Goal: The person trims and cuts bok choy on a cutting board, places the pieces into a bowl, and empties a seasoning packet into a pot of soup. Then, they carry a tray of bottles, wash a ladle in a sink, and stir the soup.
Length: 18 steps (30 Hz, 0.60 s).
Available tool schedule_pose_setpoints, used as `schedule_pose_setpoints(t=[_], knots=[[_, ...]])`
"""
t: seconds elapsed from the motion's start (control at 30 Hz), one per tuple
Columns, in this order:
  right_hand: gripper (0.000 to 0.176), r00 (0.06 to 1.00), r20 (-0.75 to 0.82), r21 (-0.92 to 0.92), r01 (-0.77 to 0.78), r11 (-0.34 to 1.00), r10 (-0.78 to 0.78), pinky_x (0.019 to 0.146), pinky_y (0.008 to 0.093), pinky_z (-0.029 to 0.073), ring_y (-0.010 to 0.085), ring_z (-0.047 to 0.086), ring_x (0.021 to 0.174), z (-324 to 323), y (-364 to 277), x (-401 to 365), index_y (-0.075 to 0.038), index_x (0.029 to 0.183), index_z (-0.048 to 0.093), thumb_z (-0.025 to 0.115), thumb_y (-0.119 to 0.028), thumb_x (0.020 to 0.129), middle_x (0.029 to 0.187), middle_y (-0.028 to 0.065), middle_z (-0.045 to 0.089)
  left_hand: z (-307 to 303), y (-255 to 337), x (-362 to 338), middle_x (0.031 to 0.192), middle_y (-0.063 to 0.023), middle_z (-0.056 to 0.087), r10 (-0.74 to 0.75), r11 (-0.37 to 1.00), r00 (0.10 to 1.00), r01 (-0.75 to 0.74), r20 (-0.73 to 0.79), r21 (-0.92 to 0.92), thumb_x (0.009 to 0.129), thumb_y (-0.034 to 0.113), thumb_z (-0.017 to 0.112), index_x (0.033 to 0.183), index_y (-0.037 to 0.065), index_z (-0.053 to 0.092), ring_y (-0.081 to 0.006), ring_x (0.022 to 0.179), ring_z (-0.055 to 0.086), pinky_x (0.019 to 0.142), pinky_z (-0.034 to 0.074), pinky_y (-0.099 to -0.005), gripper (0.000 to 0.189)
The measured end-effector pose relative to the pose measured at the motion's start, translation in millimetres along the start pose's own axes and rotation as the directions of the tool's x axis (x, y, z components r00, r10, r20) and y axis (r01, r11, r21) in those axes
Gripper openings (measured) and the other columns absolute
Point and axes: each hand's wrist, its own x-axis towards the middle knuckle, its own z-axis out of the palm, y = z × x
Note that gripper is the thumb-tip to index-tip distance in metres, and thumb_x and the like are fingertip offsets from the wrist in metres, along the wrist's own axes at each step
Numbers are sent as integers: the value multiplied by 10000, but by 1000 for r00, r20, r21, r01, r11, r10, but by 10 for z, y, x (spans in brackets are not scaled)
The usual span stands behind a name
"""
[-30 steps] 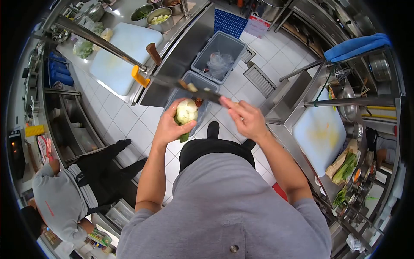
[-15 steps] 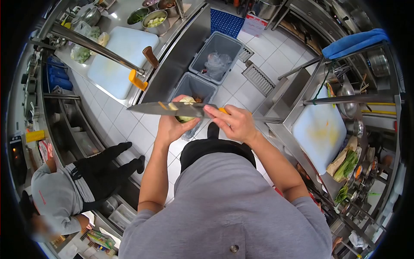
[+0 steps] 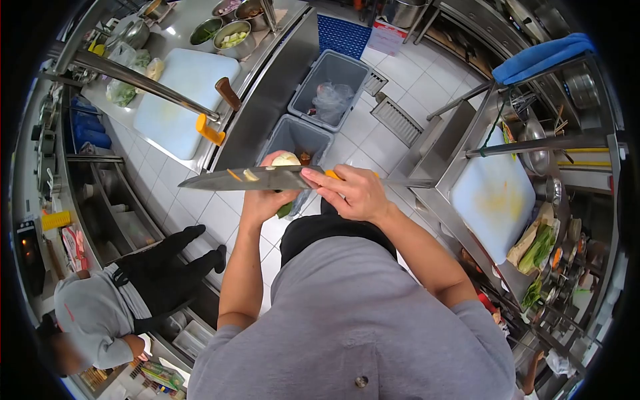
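My right hand (image 3: 353,193) is closed on the yellow handle of a large kitchen knife (image 3: 240,179). Its wide blade lies across my left hand and points left, with pale and orange scraps stuck to it. Behind the blade, my left hand (image 3: 255,208) grips a pale, roundish vegetable (image 3: 287,159), whose cut-looking top shows above the blade. A green tip hangs below my left fingers. Both hands are over the near grey bin (image 3: 325,143), which has some scraps inside.
Another grey bin (image 3: 359,77) holds a clear plastic bag. White cutting boards lie on the left counter (image 3: 187,87) and the right counter (image 3: 490,207). Metal pots (image 3: 240,48) stand at the back left. A co-worker (image 3: 100,313) is at the lower left.
The knife has slid left and now covers more of the vegetable, which has turned in my left hand so a green tip shows below. My right hand moved slightly left with the knife.
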Motion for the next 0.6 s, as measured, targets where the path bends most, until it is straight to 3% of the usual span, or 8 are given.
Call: schedule_pose_setpoints(t=[0.13, 0.2, 0.27, 0.33, 0.43, 0.47, 0.53, 0.6], knots=[[385, 995, 24, -14, -95, 995, 95, 492, 359, 453, 221, 522, 539, -17, 287, -138, -288, 1312, 650, 639, -287, 927, 628, 35, 477, -126, -216, -18, 1117, -78, 652, -40, 999, 999, 40, 3, -20, 744, 242, 829, 1305, 0, 545, -177, 1033, 617, 926, 488, -324, 673], [363, 926, 19, 22, -377, 926, 376, 534, 368, 484, 222, 559, 569, -71, 289, -203, -269, 1316, 647, 612, -282, 955, 678, 41, 569, -169, -276, 30, 1156, -94, 641, -35, 949, 991, 73, 129, -307, 809, 362, 774, 1344, -6, 529, -166, 1024, 614, 923, 485, -316, 695], [350, 902, -18, 74, -429, 900, 432, 598, 360, 507, 229, 572, 587, -109, 199, -215, -249, 1330, 636, 582, -281, 985, 731, 76, 621, -96, -325, 46, 1076, -87, 624, -75, 910, 990, 118, 122, -397, 831, 657, 647, 1398, -21, 470, -156, 927, 599, 833, 488, -298, 901], [354, 832, -151, 385, -448, 807, 534, 693, 331, 530, 243, 632, 686, -184, 32, -178, -231, 1352, 615, 556, -266, 1004, 835, 132, 680, -39, -293, 84, 983, -95, 601, -194, 557, 971, 228, 142, -799, 887, 705, 518, 1445, -14, 410, -172, 836, 573, 776, 483, -317, 917], [353, 741, -119, 693, -415, 590, 661, 686, 303, 512, 203, 609, 669, -33, 68, -386, -112, 1341, 610, 536, -244, 1022, 922, 146, 679, -12, -262, 95, 954, -124, 580, -242, 465, 960, 239, 137, -852, 932, 725, 348, 1372, 11, 459, -192, 805, 543, 707, 459, -339, 846], [353, 738, -120, 692, -417, 589, 664, 686, 303, 512, 203, 609, 669, 76, 195, -414, -112, 1341, 610, 536, -244, 1022, 922, 146, 679, -2, -263, 88, 964, -134, 581, -249, 438, 959, 237, 137, -867, 938, 724, 327, 1320, 21, 501, -198, 809, 539, 690, 451, -344, 818], [386, 692, 31, 109, -719, 686, 721, 752, 307, 507, 176, 621, 732, 285, 488, -437, -101, 1335, 607, 508, -320, 1034, 944, 150, 679, 51, -242, 122, 971, -149, 583, -203, 410, 967, 224, 151, -884, 937, 726, 315, 1215, 37, 550, -210, 798, 534, 664, 440, -342, 780], [396, 641, 71, 106, -767, 633, 764, 779, 351, 506, 262, 643, 791, 289, 471, -646, -138, 1340, 602, 480, -358, 1034, 949, 176, 687, 88, -187, 111, 973, -160, 588, -256, 386, 956, 234, 141, -892, 942, 720, 311, 1173, 39, 573, -216, 775, 526, 650, 430, -343, 766]])
